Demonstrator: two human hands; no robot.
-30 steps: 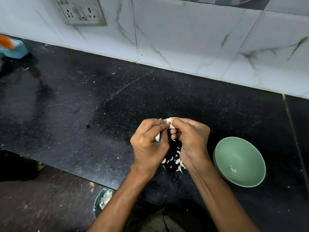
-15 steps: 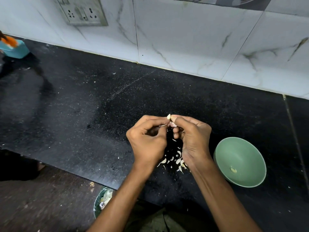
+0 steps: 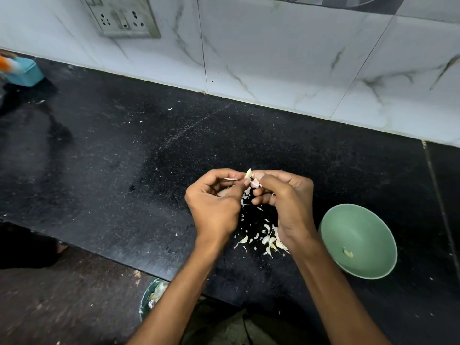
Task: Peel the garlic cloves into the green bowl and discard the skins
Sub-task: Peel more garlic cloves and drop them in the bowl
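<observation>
Both hands meet over the black counter (image 3: 124,158). My right hand (image 3: 286,195) pinches a small garlic clove (image 3: 254,182) at its fingertips. My left hand (image 3: 214,202) grips the same clove's papery skin (image 3: 248,173), with a thin strip caught between thumb and finger. Loose skins (image 3: 270,241) lie scattered on the counter under and between my wrists. The green bowl (image 3: 333,230) stands to the right of my right wrist with one peeled clove (image 3: 348,253) inside it.
A bin (image 3: 151,295) with scraps sits on the floor below the counter's front edge. A blue container (image 3: 23,72) stands at the far left by the white tiled wall (image 3: 273,58). A socket plate (image 3: 123,17) is on the wall.
My hands have shifted slightly apart and a piece of skin now sticks up between the fingertips. More flakes of skin lie on the counter below.
</observation>
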